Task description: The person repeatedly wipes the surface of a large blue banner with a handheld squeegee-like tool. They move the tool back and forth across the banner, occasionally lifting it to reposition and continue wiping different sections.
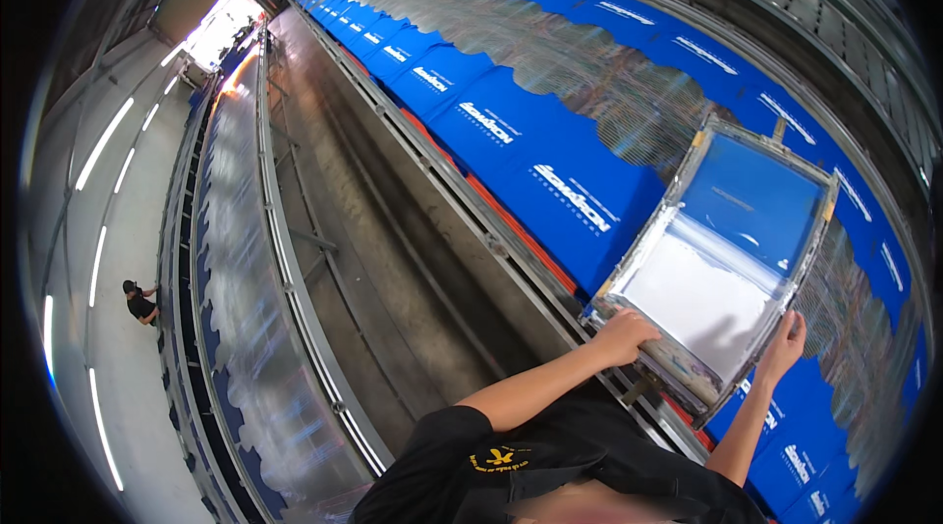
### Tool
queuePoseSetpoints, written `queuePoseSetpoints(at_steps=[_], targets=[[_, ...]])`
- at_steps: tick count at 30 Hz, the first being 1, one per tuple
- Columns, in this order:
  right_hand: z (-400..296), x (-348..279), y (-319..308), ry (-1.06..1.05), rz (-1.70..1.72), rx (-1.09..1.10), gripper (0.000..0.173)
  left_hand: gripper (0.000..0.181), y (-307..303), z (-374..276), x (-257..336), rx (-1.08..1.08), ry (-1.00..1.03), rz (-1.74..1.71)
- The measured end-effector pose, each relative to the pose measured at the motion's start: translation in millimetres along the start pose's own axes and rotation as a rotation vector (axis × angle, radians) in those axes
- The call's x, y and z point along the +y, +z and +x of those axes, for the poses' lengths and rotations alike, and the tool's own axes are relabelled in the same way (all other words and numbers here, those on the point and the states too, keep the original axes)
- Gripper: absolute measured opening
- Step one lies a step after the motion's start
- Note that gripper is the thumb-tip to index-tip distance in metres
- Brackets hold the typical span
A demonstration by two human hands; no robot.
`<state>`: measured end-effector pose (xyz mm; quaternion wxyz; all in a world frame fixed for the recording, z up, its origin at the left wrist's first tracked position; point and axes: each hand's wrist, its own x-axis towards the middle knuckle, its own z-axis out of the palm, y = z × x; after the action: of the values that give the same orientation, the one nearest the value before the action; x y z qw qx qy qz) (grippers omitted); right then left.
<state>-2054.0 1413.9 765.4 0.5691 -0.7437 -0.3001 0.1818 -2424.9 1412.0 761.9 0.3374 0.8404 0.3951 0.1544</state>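
A screen-printing frame [809,238] lies tilted in view over the long printing table, with blue mesh [744,185] at its far half. White ink [685,281] covers the near half. Along the near end lies a squeegee [681,362] with a worn, stained handle. My left hand [626,336] grips the squeegee's left part, close to the frame's near left corner. On the frame's right side rail, my right hand [784,347] holds the edge. Blue fabric panels [516,133] with white printed lettering line both sides of the table. The squeegee's blade is hidden.
A metal rail [486,237] edges the table on my left, beside a walkway [383,288]. Beyond it runs another long table [258,347]. A person [140,301] in black stands farther left. Metal racks [832,23] stand on the far right.
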Motion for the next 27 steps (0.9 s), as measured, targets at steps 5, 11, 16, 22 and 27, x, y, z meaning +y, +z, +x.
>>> queuePoseSetpoints(at_steps=[5,11,16,22,27], targets=[[-47,-71,160,-0.051,0.028,-0.002,0.05,0.052,-123,-25,-99,0.072,-0.136,0.025],[-107,-131,334,-0.23,0.08,0.099,0.05,0.051,-251,-48,-253,0.187,-0.012,0.123],[-167,-205,442,-0.126,-0.016,0.06,0.049,0.048,-359,-67,-352,0.111,-0.049,0.136],[-211,-250,587,-0.116,-0.128,0.117,0.05,0.046,-481,-73,-459,0.058,-0.033,0.193],[-225,-257,719,0.075,-0.132,0.027,0.05,0.052,-583,-89,-535,-0.005,-0.086,0.243]])
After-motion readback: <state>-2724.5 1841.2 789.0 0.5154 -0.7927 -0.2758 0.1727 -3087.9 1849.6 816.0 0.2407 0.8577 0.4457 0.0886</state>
